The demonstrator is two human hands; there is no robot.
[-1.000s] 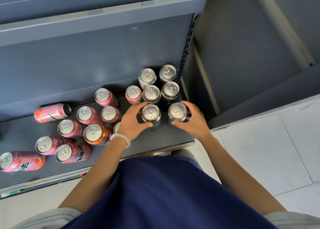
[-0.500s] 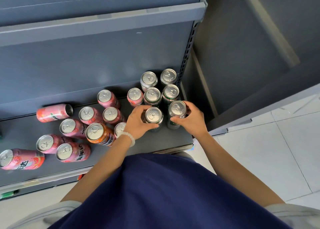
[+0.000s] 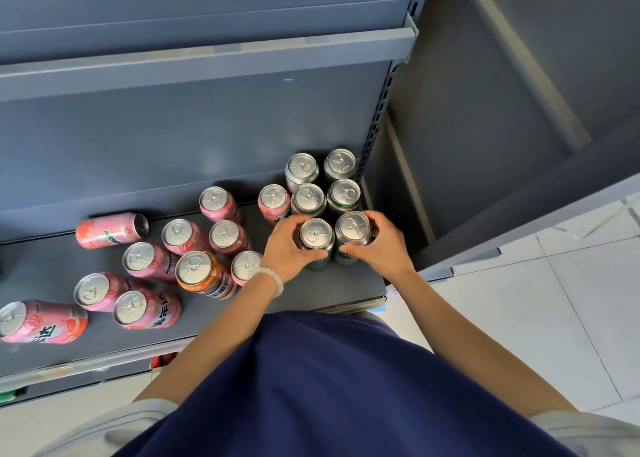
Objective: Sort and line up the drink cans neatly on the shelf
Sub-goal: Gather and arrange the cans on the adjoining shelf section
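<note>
Here, head view, centre right of frame: left hand, fingers curled round a green can; right hand, fingers curled round a second green can touching the first. Both cans upright on the grey shelf, front of a two-wide block of silver-topped cans against the right upright. Left half: pink cans scattered, mostly upright, one lying sideways; one orange can among them.

head cam | looks steeply down | close over shelf
</note>
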